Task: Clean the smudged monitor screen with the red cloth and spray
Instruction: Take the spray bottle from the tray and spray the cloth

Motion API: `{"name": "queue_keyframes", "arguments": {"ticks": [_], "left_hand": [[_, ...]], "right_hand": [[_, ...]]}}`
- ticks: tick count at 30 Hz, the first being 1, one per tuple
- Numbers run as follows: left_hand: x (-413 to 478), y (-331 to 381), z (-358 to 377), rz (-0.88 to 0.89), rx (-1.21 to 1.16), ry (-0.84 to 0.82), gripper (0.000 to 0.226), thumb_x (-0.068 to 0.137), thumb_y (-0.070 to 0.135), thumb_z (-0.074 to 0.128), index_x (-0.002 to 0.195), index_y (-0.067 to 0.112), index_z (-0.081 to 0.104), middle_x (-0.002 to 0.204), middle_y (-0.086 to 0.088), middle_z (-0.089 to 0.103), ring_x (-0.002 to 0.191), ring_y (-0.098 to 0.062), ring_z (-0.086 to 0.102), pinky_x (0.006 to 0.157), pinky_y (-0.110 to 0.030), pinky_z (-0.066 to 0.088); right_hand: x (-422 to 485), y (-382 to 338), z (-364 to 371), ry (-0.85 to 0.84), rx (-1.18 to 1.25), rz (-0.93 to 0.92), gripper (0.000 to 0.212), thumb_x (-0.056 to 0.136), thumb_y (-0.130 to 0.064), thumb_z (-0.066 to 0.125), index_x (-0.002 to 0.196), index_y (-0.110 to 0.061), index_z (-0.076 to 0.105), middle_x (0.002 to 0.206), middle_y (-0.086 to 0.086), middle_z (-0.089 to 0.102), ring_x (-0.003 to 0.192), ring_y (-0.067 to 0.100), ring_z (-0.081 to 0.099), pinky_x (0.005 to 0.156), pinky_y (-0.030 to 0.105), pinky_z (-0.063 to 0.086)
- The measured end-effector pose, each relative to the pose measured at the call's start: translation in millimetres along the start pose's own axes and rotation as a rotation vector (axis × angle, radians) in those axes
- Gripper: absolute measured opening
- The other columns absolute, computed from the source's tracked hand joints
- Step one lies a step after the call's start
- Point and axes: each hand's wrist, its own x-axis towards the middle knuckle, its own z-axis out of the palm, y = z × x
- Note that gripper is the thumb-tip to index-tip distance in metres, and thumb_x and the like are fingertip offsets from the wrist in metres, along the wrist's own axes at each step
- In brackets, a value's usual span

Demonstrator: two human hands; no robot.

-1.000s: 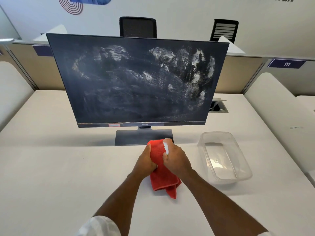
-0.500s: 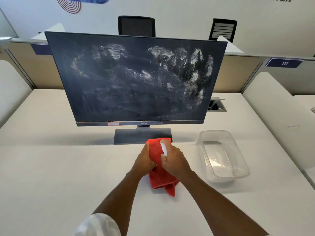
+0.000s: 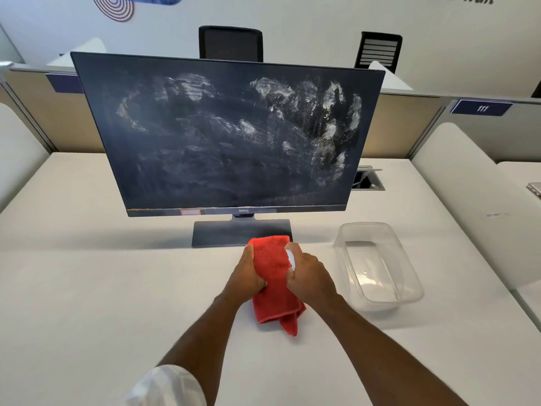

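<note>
A dark monitor (image 3: 228, 136) stands on the white table (image 3: 87, 288), its screen covered in white smudges, thickest at the upper right. Just in front of its stand, my left hand (image 3: 247, 276) grips a red cloth (image 3: 273, 288), whose lower end hangs down to the table. My right hand (image 3: 310, 276) is closed around a small white spray bottle (image 3: 290, 258), only a sliver of which shows between the fingers. The bottle's top points at the cloth, and the two hands sit close together.
A clear plastic tub (image 3: 377, 265) sits on the table right of my hands. A cable hatch (image 3: 367, 180) lies behind the monitor's right edge. Low partitions and two black chairs (image 3: 231, 42) stand beyond the table.
Both hands stay together in front of the stand, holding the cloth and the bottle. Only my head view has shifted slightly.
</note>
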Motion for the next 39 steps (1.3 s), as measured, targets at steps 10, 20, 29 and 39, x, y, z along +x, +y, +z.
{"name": "queue_keyframes", "arguments": {"ticks": [10, 20, 29, 39], "left_hand": [[-3, 0, 0, 0.026, 0.022, 0.053, 0.084, 0.077, -0.004, 0.064, 0.149, 0.014, 0.026, 0.144, -0.010, 0.042, 0.128, -0.029, 0.045, 0.104, -0.043, 0.045], [-14, 6, 0, 0.042, 0.012, -0.004, 0.082, 0.086, 0.011, 0.068, 0.151, 0.015, 0.018, 0.151, -0.009, 0.036, 0.134, -0.028, 0.041, 0.107, -0.046, 0.042], [-18, 9, 2, 0.024, 0.068, 0.012, 0.096, 0.077, -0.004, 0.065, 0.152, 0.010, 0.007, 0.149, -0.014, 0.031, 0.132, -0.030, 0.038, 0.105, -0.047, 0.042], [-22, 11, 4, -0.015, 0.035, 0.024, 0.097, 0.074, -0.003, 0.064, 0.152, 0.016, 0.009, 0.140, -0.014, 0.044, 0.123, -0.030, 0.048, 0.101, -0.048, 0.046]], "right_hand": [[-4, -9, -5, -0.131, 0.030, -0.131, 0.054, 0.087, -0.023, 0.053, 0.139, -0.028, 0.038, 0.114, 0.010, 0.067, 0.098, 0.033, 0.064, 0.083, 0.037, 0.052], [-14, -5, 1, -0.130, -0.037, -0.192, 0.055, 0.089, -0.026, 0.053, 0.140, -0.032, 0.035, 0.122, 0.005, 0.065, 0.100, 0.030, 0.066, 0.087, 0.040, 0.056], [-20, 15, -4, -0.044, -0.079, -0.141, 0.057, 0.092, -0.029, 0.050, 0.146, -0.029, 0.032, 0.116, 0.006, 0.066, 0.098, 0.025, 0.065, 0.083, 0.033, 0.055], [-17, 11, -8, 0.189, 0.054, 0.074, 0.065, 0.094, -0.034, 0.052, 0.150, -0.021, 0.020, 0.112, 0.006, 0.068, 0.085, 0.027, 0.069, 0.073, 0.036, 0.057]]}}
